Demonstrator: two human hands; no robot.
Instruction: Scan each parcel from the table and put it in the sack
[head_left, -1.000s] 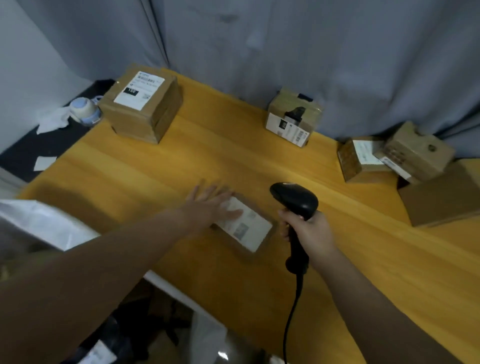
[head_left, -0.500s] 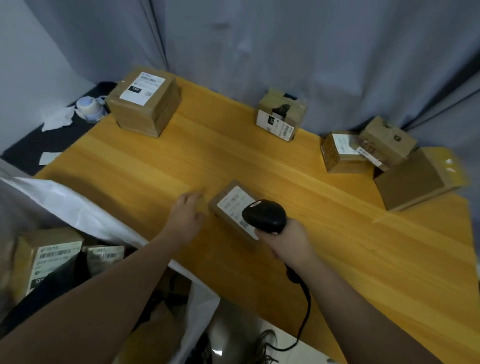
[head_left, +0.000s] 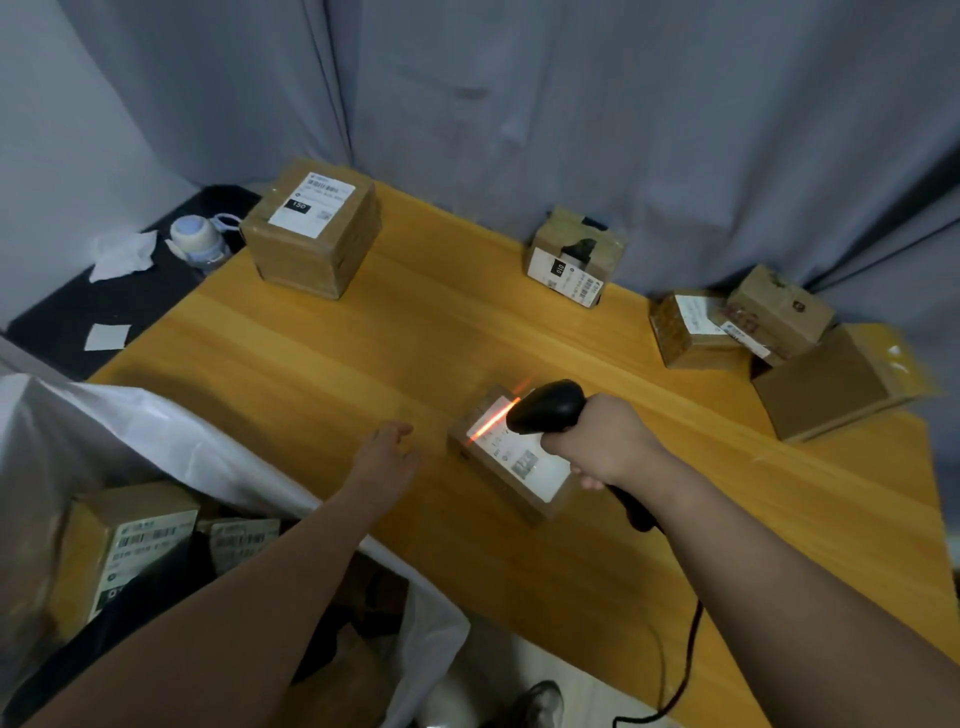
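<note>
Near the table's front edge, a small parcel (head_left: 511, 470) is lying flat with its white label facing up. A red scan line is falling across the label's far end from the black scanner (head_left: 545, 408) held just above it. The right hand (head_left: 605, 441) is gripping the scanner's handle, fingers wrapped fully round it. The left hand (head_left: 387, 457) is hovering just left of the parcel, apart from it, fingers relaxed and holding nothing. A white sack (head_left: 130, 415) is gaping open at the wooden table's (head_left: 363, 353) near-left corner, with labelled boxes (head_left: 124, 545) lying inside. Further back, a large parcel (head_left: 311, 234) is sitting at the far-left corner, another parcel (head_left: 571, 260) by the grey curtain (head_left: 571, 104), and three more (head_left: 779, 312) are crowding together at the right.
</note>
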